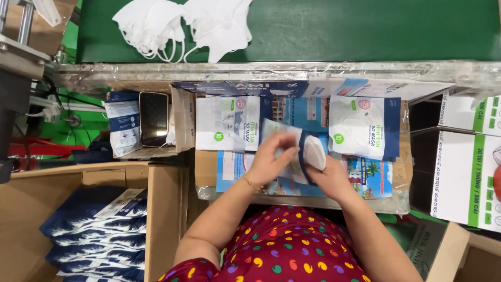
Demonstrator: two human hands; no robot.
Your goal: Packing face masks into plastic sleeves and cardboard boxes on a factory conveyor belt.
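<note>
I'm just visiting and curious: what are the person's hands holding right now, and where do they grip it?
Both hands hold a mask pouch: the left hand at its upper left side, the right hand at its open right end, where white masks show.

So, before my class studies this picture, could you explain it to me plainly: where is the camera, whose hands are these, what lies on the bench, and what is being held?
The single picture comes from a camera worn on a person's head, looking down at their own two bare hands; no machine arm is involved. The left hand and right hand together hold a clear blue-edged pouch with a white face mask going in at its open end. On the bench lie flat printed mask packets. Beyond it, loose white masks sit on a green belt. A phone lies to the left, and a cardboard box at lower left holds filled dark blue packets.
</note>
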